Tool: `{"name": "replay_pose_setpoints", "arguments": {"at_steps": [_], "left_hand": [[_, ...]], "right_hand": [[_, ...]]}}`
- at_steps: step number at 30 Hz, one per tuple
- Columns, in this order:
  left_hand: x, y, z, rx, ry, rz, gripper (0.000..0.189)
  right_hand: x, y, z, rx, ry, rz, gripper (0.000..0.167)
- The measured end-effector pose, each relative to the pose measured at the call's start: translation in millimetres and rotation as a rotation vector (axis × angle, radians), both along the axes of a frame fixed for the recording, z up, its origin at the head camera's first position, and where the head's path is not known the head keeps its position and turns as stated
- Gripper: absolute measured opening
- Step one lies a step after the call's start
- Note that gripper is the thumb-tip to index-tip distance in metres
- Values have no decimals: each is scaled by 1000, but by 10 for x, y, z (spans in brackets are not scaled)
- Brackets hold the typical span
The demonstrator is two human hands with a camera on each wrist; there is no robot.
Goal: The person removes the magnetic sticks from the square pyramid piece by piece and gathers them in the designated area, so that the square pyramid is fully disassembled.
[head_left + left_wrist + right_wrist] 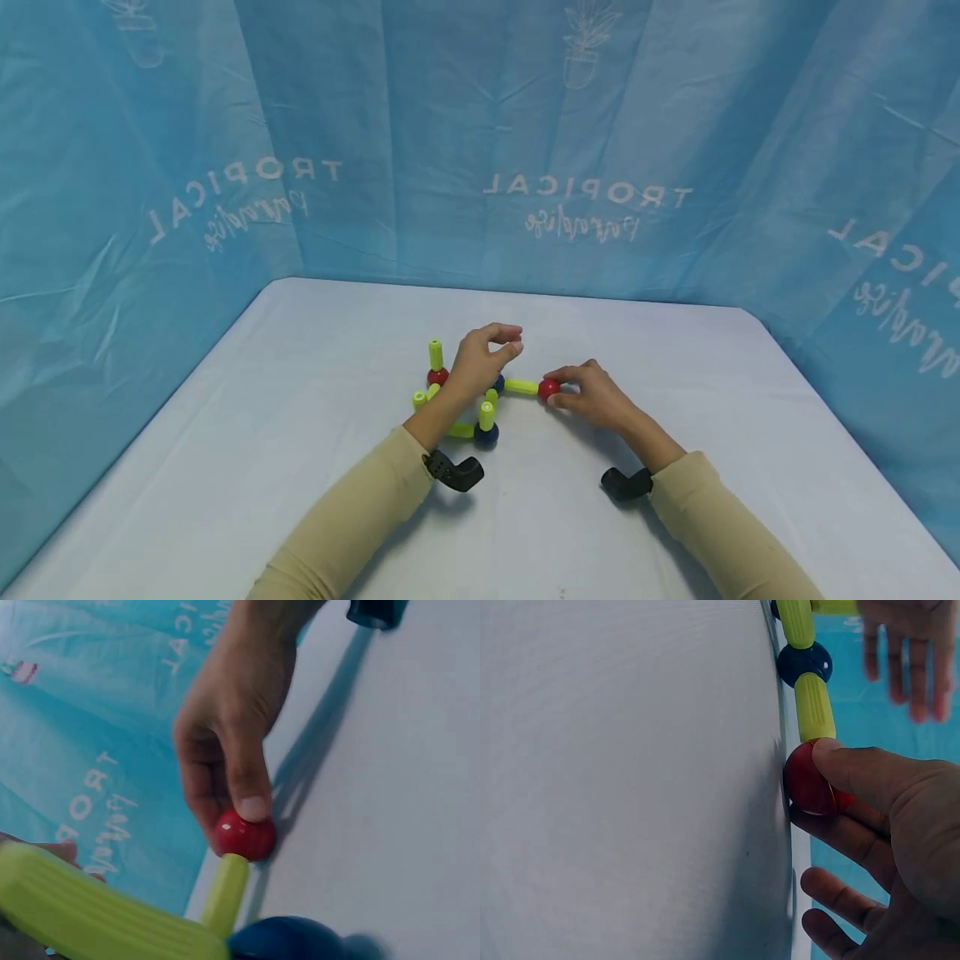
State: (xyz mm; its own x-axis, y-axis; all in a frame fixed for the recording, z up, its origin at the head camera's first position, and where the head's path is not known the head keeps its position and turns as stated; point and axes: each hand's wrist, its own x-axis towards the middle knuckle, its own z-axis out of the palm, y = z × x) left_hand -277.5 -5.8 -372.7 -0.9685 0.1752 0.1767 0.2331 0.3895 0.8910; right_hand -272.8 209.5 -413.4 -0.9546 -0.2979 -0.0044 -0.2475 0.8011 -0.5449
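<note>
My right hand (pixel 596 396) pinches a red ball (pixel 549 390) between thumb and fingers, low over the white table. A yellow-green stick (pixel 521 387) runs from that ball to a dark blue ball (pixel 810 664), part of a joined ball-and-stick frame. Over this frame reaches my left hand (pixel 483 358), with nothing between its fingers; in the right wrist view its blurred fingers (pixel 919 671) hang straight. Another red ball (pixel 438 377) bears an upright stick (pixel 436 356), and a nearer dark blue ball (pixel 486 436) carries one too. The left forearm hides some of the frame.
A white cloth covers the table (pixel 675 358). Blue printed curtains (pixel 450 108) hang behind it and along both sides. Each wrist wears a black camera mount, the left one (pixel 457 473) close in front of the frame and the right one (pixel 626 483) farther right.
</note>
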Motion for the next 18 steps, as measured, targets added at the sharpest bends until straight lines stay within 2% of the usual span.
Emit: {"name": "replay_pose_setpoints", "arguments": {"at_steps": [3, 7, 10, 13, 18], "left_hand": [[-62, 40, -95, -132, -46, -15, 26], [-98, 51, -190, -359, -30, -62, 27], [-100, 41, -233, -481, -32, -91, 28], [-90, 16, -255, -536, -53, -100, 29], [-81, -29, -276, -555, -54, -114, 29]], "right_hand": [[7, -2, 8, -5, 17, 11, 40], [19, -8, 1, -10, 43, 47, 40], [30, -14, -5, -16, 45, 66, 40], [37, -24, -9, -17, 41, 61, 40], [39, -35, -11, -15, 44, 56, 39]]}}
